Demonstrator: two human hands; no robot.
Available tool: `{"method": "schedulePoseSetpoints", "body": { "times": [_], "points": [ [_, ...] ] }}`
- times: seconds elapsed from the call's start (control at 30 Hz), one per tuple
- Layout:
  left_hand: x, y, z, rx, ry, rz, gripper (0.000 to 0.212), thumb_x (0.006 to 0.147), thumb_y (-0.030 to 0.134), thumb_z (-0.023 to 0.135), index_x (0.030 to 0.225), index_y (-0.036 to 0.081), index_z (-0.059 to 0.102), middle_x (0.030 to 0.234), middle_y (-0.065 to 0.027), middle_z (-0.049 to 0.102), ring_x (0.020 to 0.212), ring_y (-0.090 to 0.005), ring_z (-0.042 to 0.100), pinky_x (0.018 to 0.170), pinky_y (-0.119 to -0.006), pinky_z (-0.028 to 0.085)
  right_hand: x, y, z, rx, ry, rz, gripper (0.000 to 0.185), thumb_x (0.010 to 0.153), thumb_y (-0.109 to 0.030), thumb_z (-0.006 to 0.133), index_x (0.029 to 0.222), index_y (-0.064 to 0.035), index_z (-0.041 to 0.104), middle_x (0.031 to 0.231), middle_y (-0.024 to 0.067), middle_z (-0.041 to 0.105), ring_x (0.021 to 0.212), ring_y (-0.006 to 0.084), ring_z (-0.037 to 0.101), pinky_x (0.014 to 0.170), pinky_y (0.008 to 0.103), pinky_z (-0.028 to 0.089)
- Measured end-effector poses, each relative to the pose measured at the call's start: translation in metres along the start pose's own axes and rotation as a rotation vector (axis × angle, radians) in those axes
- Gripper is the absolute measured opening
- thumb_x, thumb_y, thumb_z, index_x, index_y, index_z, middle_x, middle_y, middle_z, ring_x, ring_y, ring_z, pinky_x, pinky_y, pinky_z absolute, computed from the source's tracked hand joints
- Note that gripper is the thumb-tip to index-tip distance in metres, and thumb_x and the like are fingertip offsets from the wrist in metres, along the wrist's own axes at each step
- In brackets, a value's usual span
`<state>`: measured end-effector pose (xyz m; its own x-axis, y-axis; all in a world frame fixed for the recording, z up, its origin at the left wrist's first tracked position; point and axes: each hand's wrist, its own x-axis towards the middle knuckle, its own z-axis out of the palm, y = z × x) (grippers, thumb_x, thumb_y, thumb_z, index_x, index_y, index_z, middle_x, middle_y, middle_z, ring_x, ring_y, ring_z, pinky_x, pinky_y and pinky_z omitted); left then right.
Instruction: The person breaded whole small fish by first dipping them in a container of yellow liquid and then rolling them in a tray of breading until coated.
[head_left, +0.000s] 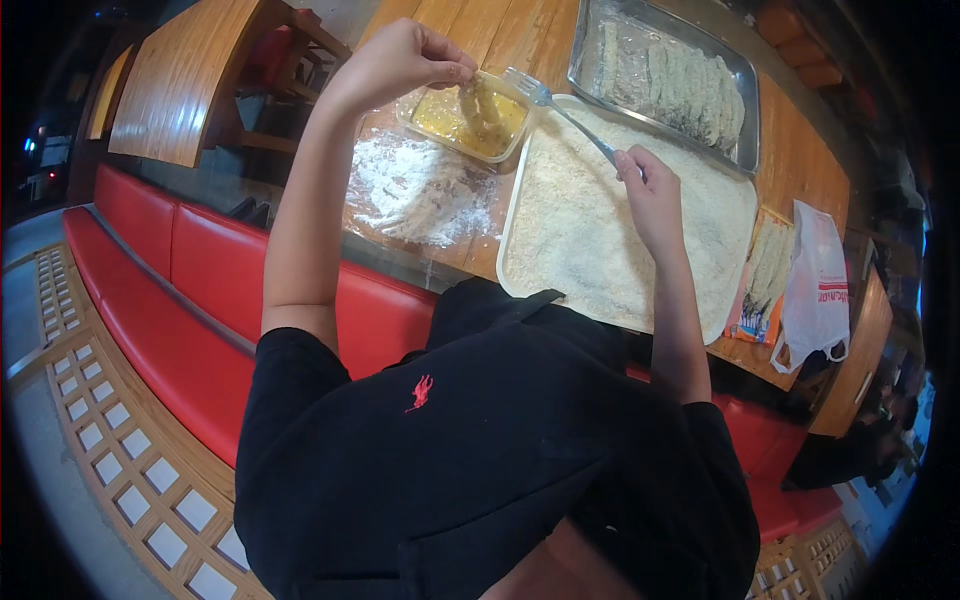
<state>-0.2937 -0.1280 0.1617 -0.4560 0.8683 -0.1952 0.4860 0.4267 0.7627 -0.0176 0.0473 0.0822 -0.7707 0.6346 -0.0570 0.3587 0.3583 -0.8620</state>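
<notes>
Pinched between the fingertips of my left hand (420, 60) is a limp, egg-coated strip of food (478, 109), which hangs into the yellow beaten egg (442, 120). The egg fills a shallow rectangular plastic container (491, 159). My right hand (649, 187) grips the handle of a metal fork (581, 129), its tines up beside the container's right rim. Beneath the fork and right hand lies a large white tray (507, 247) spread with pale breadcrumbs (600, 232).
White flour (420, 187) is scattered over the wooden table (480, 259). A metal tray (750, 97) at the back holds several crumb-coated strips (690, 94). More coated strips (769, 255) lie on an orange packet (754, 330), beside a white plastic bag (817, 285). A red bench (165, 315) runs behind.
</notes>
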Motion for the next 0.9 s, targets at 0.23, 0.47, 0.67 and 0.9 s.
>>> {"method": "schedulePoseSetpoints", "body": {
  "times": [0.23, 0.47, 0.67, 0.9],
  "points": [
    [0.013, -0.03, -0.003, -0.042, 0.081, -0.004, 0.021, 0.084, 0.016, 0.072, 0.097, -0.001, 0.075, 0.077, -0.0069, 0.071, 0.07, -0.0104, 0.064, 0.069, -0.025, 0.051, 0.001, 0.002, -0.003, 0.012, 0.033, 0.003, 0.034, 0.096, -0.026, 0.059, 0.075, 0.0008, 0.053, 0.059, 0.0047, 0.043, 0.058, 0.0109, 0.037, 0.053, 0.0305, 0.034],
    [0.025, -0.099, 0.038, 0.363, 0.398, -0.104, 0.018, 0.08, 0.013, 0.069, 0.093, 0.001, 0.074, 0.084, -0.0207, 0.07, 0.077, -0.0319, 0.07, 0.074, -0.038, 0.055, -0.004, -0.002, -0.002, 0.017, 0.017, -0.007, 0.032, 0.096, -0.025, 0.059, 0.077, 0.001, 0.056, 0.059, 0.0049, 0.045, 0.058, 0.0104, 0.038, 0.053, 0.03, 0.035],
    [0.033, -0.102, 0.06, 0.351, 0.352, -0.126, 0.021, 0.081, 0.016, 0.071, 0.097, 0.003, 0.075, 0.084, -0.019, 0.071, 0.078, -0.0288, 0.071, 0.075, -0.036, 0.054, -0.003, -0.002, -0.001, 0.007, -0.022, 0.04, 0.033, 0.097, -0.026, 0.058, 0.076, -0.0005, 0.054, 0.062, 0.0012, 0.043, 0.061, 0.0086, 0.037, 0.056, 0.0278, 0.033],
    [0.04, -0.091, 0.081, 0.209, 0.298, -0.107, 0.02, 0.081, 0.015, 0.071, 0.096, 0.003, 0.075, 0.084, -0.0184, 0.072, 0.076, -0.027, 0.071, 0.074, -0.035, 0.054, -0.003, 0.004, -0.001, -0.001, 0.009, 0.01, 0.033, 0.096, -0.024, 0.058, 0.075, 0.0008, 0.053, 0.058, 0.0043, 0.042, 0.058, 0.0106, 0.036, 0.053, 0.0301, 0.034]
  ]
}}
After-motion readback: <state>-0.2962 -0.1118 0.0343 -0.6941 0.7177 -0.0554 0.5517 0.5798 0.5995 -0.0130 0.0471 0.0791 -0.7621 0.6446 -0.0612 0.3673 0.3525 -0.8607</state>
